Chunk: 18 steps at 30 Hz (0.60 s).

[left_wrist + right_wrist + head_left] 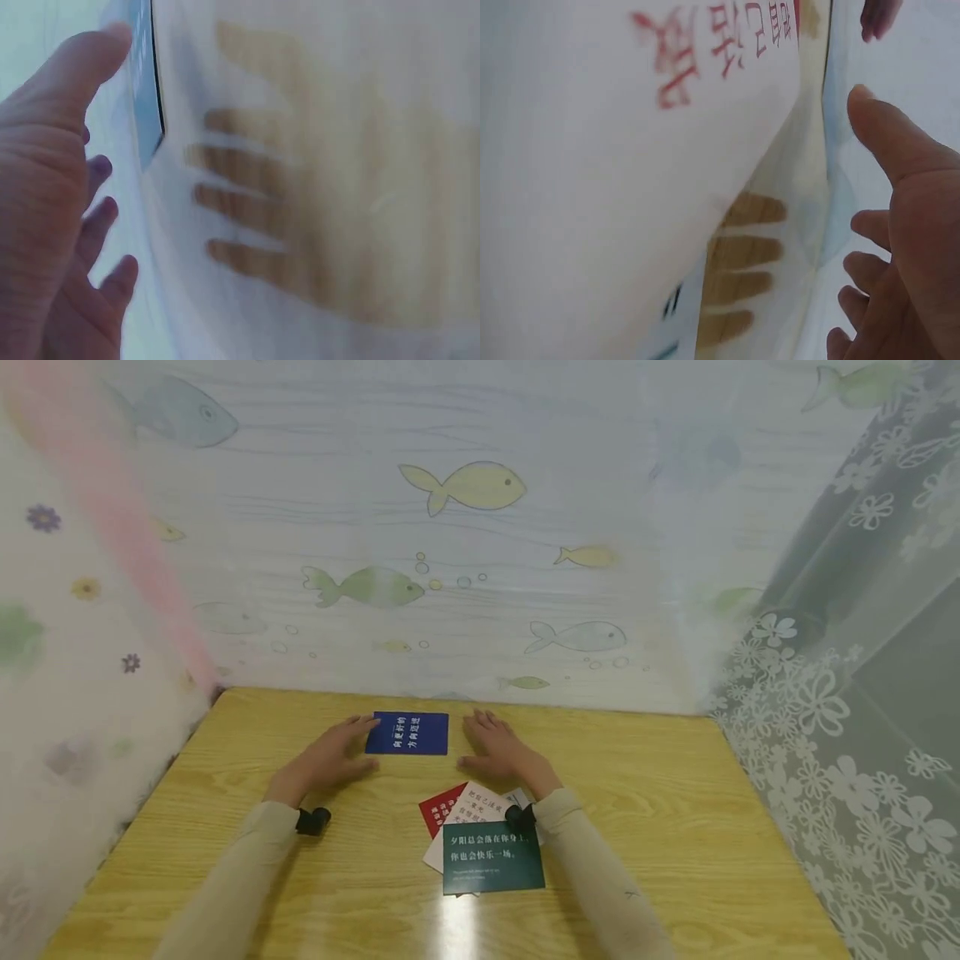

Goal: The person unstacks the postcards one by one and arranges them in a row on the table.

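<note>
A dark blue card [431, 733] with white writing lies flat near the table's far edge. My left hand [330, 755] is at its left side, index fingertip right at the card's edge, thumb spread away. Across a small gap on the other side is my right hand [497, 748], its fingers extended and nothing in them. Below the right wrist lies a fanned pile: a dark green card [493, 870] on top, a pale card [472, 803] with red writing, and a red card [437, 808]. In the left wrist view the blue card [148, 90] shows beyond the thumb.
The wood-grain table [637, 827] meets a fabric wall [480, 410] printed with fish at its far edge. A sheer curtain with white flowers [862, 827] hangs along the right. Dark wrist cameras [312, 821] sit under both wrists, the right one overlapping the card pile.
</note>
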Each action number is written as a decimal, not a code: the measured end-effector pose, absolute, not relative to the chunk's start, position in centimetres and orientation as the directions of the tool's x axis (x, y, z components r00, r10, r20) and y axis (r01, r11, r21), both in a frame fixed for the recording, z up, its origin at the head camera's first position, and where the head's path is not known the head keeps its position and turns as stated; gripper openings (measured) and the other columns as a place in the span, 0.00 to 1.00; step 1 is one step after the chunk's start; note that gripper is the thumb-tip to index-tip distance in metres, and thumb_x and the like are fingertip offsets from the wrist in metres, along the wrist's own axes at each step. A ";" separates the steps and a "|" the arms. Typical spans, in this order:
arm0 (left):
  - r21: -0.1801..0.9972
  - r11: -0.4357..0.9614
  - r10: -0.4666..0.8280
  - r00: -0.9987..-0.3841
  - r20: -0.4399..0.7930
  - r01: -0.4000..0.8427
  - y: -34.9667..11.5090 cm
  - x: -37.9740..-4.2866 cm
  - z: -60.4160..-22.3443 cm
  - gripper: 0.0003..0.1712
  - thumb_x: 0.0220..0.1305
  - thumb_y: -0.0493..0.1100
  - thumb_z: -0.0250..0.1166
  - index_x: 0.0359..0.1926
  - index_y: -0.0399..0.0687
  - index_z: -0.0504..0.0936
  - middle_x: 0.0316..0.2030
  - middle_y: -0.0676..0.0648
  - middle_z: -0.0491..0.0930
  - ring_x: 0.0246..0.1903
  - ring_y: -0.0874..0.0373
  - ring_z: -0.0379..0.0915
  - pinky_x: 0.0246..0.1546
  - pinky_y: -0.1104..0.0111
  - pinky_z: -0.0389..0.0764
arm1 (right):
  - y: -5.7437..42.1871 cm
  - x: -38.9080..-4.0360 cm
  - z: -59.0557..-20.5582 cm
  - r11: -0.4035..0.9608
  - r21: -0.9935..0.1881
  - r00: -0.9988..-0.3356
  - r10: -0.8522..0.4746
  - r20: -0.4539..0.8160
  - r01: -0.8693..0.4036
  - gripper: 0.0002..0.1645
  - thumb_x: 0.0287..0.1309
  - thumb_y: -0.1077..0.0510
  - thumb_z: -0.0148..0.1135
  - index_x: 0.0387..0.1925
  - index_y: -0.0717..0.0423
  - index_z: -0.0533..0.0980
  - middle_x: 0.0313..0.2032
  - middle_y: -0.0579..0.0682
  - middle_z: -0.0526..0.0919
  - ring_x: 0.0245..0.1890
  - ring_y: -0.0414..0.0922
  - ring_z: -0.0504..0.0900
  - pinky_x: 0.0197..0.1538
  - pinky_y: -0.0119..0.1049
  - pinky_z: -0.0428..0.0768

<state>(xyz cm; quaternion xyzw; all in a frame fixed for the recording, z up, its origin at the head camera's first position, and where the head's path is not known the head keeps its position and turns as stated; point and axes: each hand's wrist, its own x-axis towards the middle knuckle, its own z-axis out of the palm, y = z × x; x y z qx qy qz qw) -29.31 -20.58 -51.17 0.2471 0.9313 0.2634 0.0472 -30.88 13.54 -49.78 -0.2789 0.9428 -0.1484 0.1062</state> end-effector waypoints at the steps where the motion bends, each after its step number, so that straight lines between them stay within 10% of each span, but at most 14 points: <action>1: 0.519 0.730 0.486 -0.871 0.064 0.446 -20.3 -28.9 -51.1 0.43 0.67 0.46 0.69 0.76 0.35 0.62 0.76 0.33 0.58 0.75 0.29 0.49 0.73 0.36 0.54 | 13.8 -30.7 -49.7 0.800 -0.337 -0.823 -0.557 -0.111 -0.496 0.50 0.70 0.40 0.59 0.80 0.60 0.51 0.80 0.63 0.47 0.80 0.61 0.43 0.81 0.57 0.47; 18: 0.459 0.695 0.573 -0.812 0.114 0.554 -15.0 -22.6 -50.6 0.37 0.65 0.46 0.70 0.71 0.37 0.71 0.72 0.35 0.67 0.75 0.34 0.53 0.73 0.38 0.57 | 18.8 -24.3 -47.6 0.770 -0.359 -0.806 -0.587 -0.077 -0.527 0.48 0.69 0.41 0.61 0.79 0.60 0.55 0.79 0.64 0.47 0.80 0.63 0.42 0.80 0.61 0.46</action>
